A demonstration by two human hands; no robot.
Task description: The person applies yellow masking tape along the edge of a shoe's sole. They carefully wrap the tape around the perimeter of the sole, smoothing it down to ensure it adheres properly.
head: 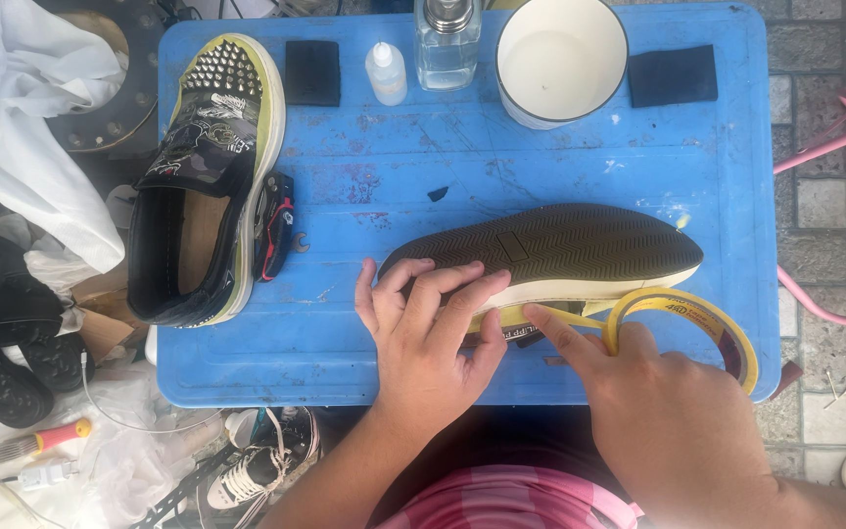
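Two hands on one upturned dark-soled shoe [550, 247] | we press left hand [425, 333] spread flat on heel | right hand [638, 392] fingertip pins yellow tape roll [697, 318] strip to sidewall; shoe's long axis runs left-right on blue plastic table [364, 176]

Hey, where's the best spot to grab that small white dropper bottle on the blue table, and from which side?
Take the dropper bottle around its round body, below the narrow cap, coming from the near side. It stands upright, so a side pinch suits it. A black pad sits close on one flank and a clear glass bottle on the other, leaving the front most open.
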